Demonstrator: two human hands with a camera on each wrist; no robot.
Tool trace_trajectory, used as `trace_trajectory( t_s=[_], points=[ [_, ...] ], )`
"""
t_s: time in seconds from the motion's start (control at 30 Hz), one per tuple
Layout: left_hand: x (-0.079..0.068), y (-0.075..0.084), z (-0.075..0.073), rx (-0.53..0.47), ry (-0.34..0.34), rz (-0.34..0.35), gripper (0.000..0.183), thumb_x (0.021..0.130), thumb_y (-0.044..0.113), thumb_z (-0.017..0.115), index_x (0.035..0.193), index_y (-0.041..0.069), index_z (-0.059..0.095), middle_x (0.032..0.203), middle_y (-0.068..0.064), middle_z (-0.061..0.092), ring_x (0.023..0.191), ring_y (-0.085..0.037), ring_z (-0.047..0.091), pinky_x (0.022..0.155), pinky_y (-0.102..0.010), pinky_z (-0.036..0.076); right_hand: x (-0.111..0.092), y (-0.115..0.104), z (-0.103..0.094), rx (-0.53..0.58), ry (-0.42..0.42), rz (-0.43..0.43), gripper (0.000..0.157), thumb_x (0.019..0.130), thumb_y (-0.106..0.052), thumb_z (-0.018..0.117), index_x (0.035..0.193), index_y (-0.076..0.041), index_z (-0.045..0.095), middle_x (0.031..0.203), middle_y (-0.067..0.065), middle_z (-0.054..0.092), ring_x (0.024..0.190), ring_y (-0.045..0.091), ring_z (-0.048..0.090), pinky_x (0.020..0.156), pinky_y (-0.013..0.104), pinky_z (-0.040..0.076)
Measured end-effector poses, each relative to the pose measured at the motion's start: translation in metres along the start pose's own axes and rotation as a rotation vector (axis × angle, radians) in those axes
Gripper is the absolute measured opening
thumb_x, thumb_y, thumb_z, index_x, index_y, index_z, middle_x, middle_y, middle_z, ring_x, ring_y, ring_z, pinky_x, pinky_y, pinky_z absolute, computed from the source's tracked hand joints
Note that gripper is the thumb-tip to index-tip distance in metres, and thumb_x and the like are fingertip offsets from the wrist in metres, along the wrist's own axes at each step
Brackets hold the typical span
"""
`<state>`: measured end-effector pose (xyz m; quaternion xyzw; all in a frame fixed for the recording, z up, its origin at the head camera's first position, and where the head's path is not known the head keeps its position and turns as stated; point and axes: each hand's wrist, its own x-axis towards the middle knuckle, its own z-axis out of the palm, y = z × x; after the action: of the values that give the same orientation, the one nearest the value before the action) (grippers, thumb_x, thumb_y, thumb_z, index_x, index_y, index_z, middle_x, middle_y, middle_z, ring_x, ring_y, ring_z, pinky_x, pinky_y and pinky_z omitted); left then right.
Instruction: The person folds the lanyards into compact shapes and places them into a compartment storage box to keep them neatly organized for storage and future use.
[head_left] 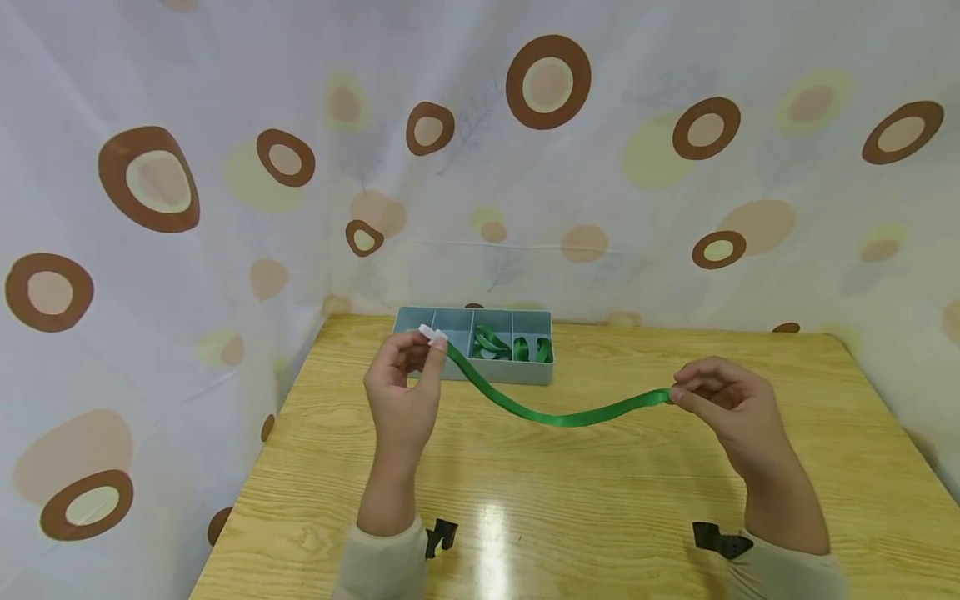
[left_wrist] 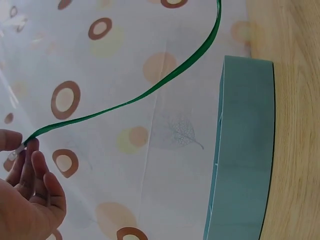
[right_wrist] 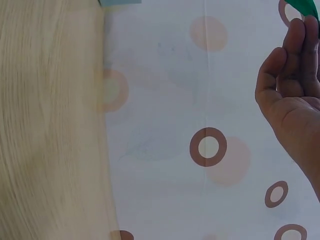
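A green ribbon [head_left: 558,419] hangs in a shallow sag between my two hands, above the table. My left hand [head_left: 405,383] pinches its left end together with a small white piece [head_left: 432,335] whose kind I cannot tell. At the other end, my right hand [head_left: 731,408] pinches the ribbon between thumb and fingers. In the left wrist view the ribbon [left_wrist: 132,101] runs from the fingertips up to the top edge. Only a bit of ribbon [right_wrist: 302,6] shows at the corner of the right wrist view, above the right hand [right_wrist: 295,95].
A blue-grey divided box [head_left: 495,372] stands at the back of the wooden table [head_left: 600,500], behind the left hand. More green ribbon [head_left: 491,340] lies in its two right compartments. A patterned curtain [head_left: 465,200] hangs behind and to the left.
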<state>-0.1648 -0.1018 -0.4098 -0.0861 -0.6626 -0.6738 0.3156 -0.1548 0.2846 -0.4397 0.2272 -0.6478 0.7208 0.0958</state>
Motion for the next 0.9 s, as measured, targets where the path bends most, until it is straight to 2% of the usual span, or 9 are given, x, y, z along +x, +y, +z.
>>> trace_trajectory(
  t_s=[0.17, 0.5, 0.67, 0.9],
  points=[
    [-0.001, -0.001, 0.003, 0.0, -0.019, -0.003, 0.014, 0.097, 0.002, 0.074, 0.105, -0.008, 0.069, 0.096, -0.014, 0.071, 0.085, -0.011, 0.067, 0.076, -0.02, 0.055, 0.006, -0.003, 0.008, -0.013, -0.004, 0.001, 0.024, 0.092, 0.028, 0.058, 0.106, 0.011, 0.067, 0.092, 0.0, 0.076, 0.082, 0.011, 0.073, 0.078, 0.02, 0.062],
    [-0.009, 0.0, 0.013, 0.014, -0.09, -0.022, 0.013, 0.098, 0.005, 0.074, 0.105, -0.004, 0.07, 0.098, -0.019, 0.071, 0.088, -0.013, 0.065, 0.079, -0.021, 0.054, 0.016, 0.0, 0.026, 0.024, -0.069, -0.025, 0.024, 0.091, 0.028, 0.058, 0.105, 0.011, 0.068, 0.095, 0.001, 0.077, 0.085, 0.011, 0.073, 0.079, 0.021, 0.062],
    [-0.013, 0.0, 0.02, 0.021, -0.142, -0.027, 0.013, 0.099, 0.008, 0.074, 0.105, -0.002, 0.07, 0.098, -0.017, 0.072, 0.088, -0.015, 0.064, 0.079, -0.023, 0.054, 0.019, 0.003, 0.039, -0.018, -0.086, 0.009, 0.022, 0.092, 0.026, 0.06, 0.104, 0.009, 0.068, 0.094, -0.003, 0.076, 0.085, 0.011, 0.072, 0.078, 0.021, 0.061],
    [-0.016, -0.001, 0.026, 0.014, -0.164, -0.031, 0.011, 0.098, 0.007, 0.075, 0.105, -0.001, 0.071, 0.098, -0.016, 0.072, 0.088, -0.015, 0.064, 0.079, -0.023, 0.054, 0.023, 0.008, 0.059, -0.132, -0.084, 0.03, 0.013, 0.093, 0.018, 0.067, 0.104, 0.01, 0.066, 0.092, -0.006, 0.075, 0.085, 0.009, 0.071, 0.077, 0.02, 0.06]
  ],
)
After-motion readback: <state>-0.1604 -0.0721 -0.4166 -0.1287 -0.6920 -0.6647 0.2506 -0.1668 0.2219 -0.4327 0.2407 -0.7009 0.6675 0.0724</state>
